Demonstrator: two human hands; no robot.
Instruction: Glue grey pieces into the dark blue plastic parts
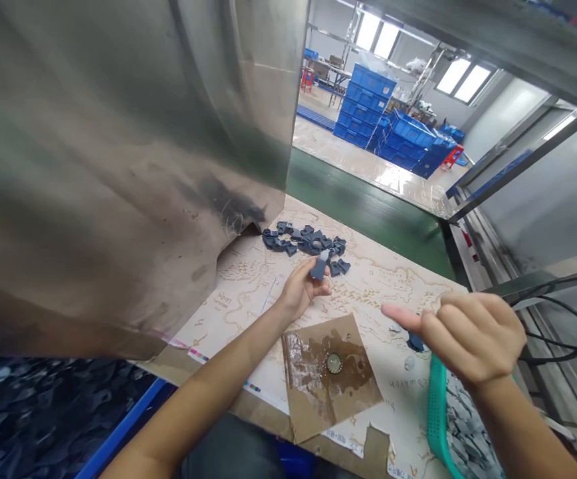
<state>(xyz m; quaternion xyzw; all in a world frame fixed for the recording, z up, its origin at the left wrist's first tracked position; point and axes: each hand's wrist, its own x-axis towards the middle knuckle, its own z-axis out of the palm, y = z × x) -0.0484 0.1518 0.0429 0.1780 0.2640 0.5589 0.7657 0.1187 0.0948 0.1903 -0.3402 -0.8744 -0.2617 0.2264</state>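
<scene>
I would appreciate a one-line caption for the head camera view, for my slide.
Left hand holds a dark blue part beside a pile of them; right hand points nearby.

A slate-blue plastic piece (319,267) (tapered) stands in the left hand (302,290).

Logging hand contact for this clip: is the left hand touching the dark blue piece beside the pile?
Touching. The head view shows the left hand gripping the dark blue piece in its fingers, next to the pile of similar pieces.
</scene>
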